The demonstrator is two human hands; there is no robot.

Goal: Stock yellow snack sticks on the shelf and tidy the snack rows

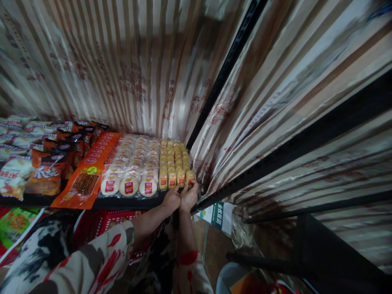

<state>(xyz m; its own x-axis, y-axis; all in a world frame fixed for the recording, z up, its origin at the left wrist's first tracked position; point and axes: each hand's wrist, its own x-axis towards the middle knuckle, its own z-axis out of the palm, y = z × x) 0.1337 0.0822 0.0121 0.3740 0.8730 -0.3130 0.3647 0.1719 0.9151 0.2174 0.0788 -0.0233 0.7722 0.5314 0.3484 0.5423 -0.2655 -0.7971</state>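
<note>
The left forearm (pixel 149 222) slants in from the lower left, bare below the sleeve, while the right forearm (pixel 185 229) reaches almost straight ahead. The wrists draw close together. The left hand (pixel 172 199) is compact, its fingers curled; the right hand (pixel 189 197), just beside it, extends bent fingers forward, their grip unclear.

I see the right hand (pixel 189 198) at the frontmost yellow packets (pixel 174 159) on the black shelf (pixel 122 203), left hand (pixel 172 200) beside it, any grip too dim to judge, with round white snacks (pixel 148 187) and orange packs (pixel 105 151) leftward.
</note>
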